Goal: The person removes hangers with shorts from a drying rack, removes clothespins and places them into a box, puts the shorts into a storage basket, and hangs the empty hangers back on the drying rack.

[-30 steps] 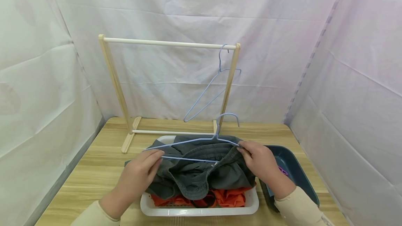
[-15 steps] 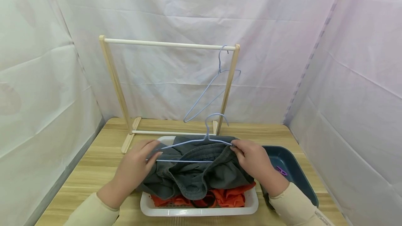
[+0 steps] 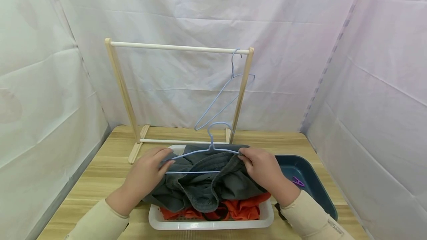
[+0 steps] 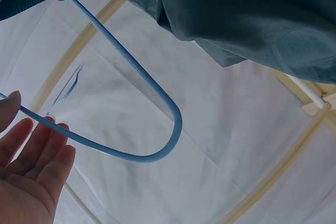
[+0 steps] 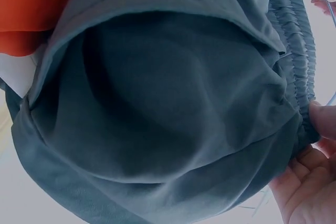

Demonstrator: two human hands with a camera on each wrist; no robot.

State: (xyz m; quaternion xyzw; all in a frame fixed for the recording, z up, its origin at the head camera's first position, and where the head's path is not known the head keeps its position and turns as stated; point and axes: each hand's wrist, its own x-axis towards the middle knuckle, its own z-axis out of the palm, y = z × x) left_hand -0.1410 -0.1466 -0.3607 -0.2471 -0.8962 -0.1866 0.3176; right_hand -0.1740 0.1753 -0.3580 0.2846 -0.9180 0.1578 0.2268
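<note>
In the head view, a light blue wire hanger (image 3: 191,172) lies over grey elastic-waisted pants (image 3: 233,180), its hook pointing up. My left hand (image 3: 141,175) holds the hanger's left end; in the left wrist view, the wire (image 4: 131,61) runs between thumb and fingers, its rounded end bare of cloth. At the other side, my right hand (image 3: 263,169) pinches the waistband over the hanger's right end, which the cloth hides. The right wrist view shows thumb and fingers on the gathered waistband (image 5: 296,51). Most of the pants lie heaped over a white basket (image 3: 211,225).
Orange cloth (image 3: 243,210) lies in the basket under the pants. Behind stands a wooden rack (image 3: 180,47) with another blue hanger (image 3: 213,103) at its right end. A dark blue tray (image 3: 320,192) holding a purple clip (image 3: 298,181) sits to the right. White curtains surround the table.
The hanger and my right hand with the waistband have shifted left. My left hand has moved slightly left and up, its hold now nearer the hanger's left end.
</note>
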